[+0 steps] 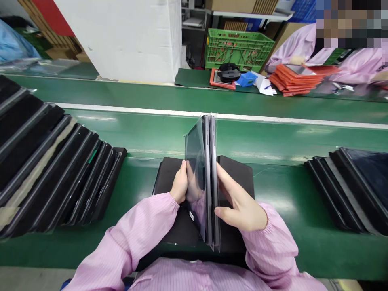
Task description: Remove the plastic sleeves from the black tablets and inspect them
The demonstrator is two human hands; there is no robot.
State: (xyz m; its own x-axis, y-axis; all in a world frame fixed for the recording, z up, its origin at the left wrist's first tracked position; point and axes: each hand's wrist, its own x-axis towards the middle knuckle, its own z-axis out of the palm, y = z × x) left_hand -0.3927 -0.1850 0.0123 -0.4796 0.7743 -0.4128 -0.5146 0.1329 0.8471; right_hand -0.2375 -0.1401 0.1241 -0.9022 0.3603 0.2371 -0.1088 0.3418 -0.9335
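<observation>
Two tablets (209, 182) in clear film stand upright on edge, side by side, in front of me. My left hand (180, 182) presses on the left tablet's glossy screen side, its fingers partly hidden. From the right, my right hand (241, 198) grips the back of the other tablet, with thumb and fingers spread along its edge. Beneath them lies a black foam pad (238, 173), which shows on both sides of the tablets.
A long leaning row of tablets and black foam sheets (69, 173) lies at left, a shorter stack (348, 190) at right. Behind the green bench (281, 202) are a white pillar (133, 40), a green crate (239, 48), orange pouches (297, 79) and co-workers in pink sleeves.
</observation>
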